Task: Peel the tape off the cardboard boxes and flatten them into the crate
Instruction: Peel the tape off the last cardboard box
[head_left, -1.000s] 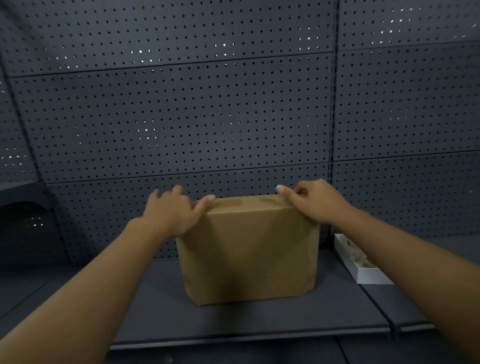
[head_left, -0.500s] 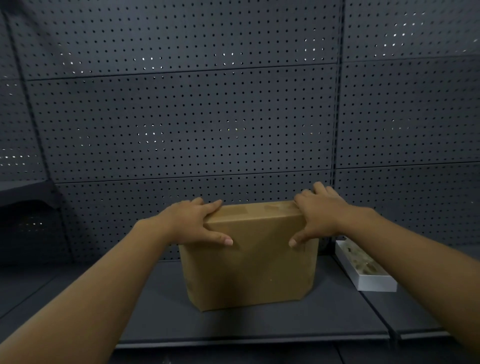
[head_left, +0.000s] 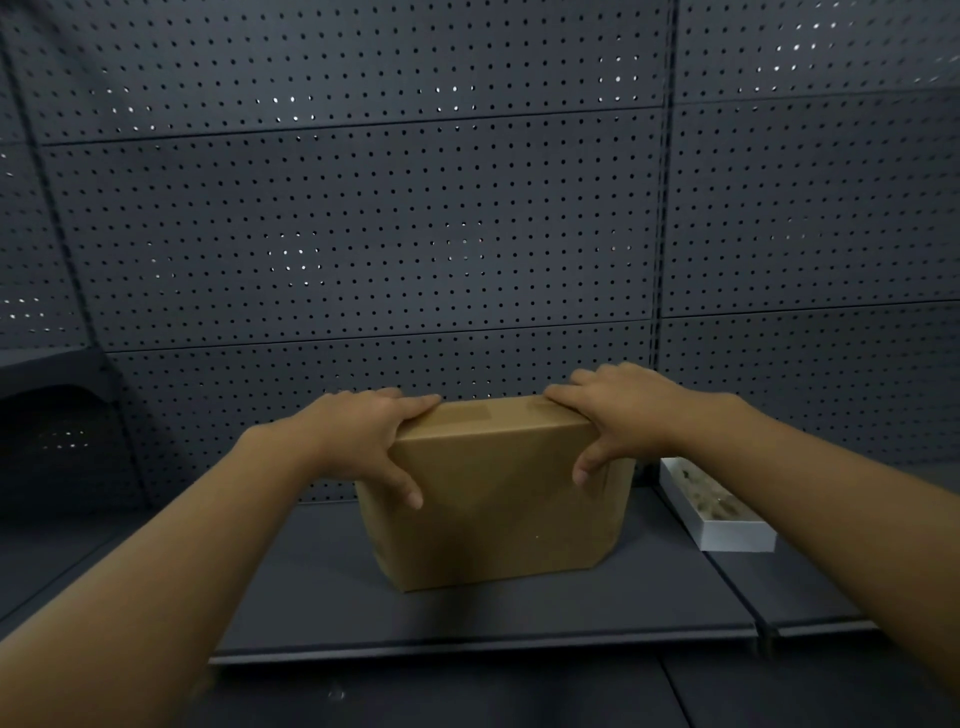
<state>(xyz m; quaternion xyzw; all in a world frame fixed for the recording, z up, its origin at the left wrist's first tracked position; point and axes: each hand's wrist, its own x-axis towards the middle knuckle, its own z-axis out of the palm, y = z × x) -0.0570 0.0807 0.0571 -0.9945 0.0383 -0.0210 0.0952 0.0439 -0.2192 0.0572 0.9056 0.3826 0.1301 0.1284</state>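
Observation:
A closed brown cardboard box (head_left: 498, 509) stands upright on a dark grey shelf (head_left: 467, 618), against a perforated back panel. A strip of brown tape (head_left: 467, 414) runs along its top face. My left hand (head_left: 363, 439) grips the box's top left corner, fingers over the top and thumb down the front face. My right hand (head_left: 618, 415) grips the top right corner the same way, thumb on the front. No crate is in view.
A shallow white tray (head_left: 727, 535) with small items lies on the neighbouring shelf to the right of the box. A dark shelf end (head_left: 52, 374) juts out at the left. The pegboard wall (head_left: 363, 234) closes off the back.
Both hands went from resting on top of the box to gripping its upper corners, thumbs now down the front face. The box's top has tipped slightly toward me.

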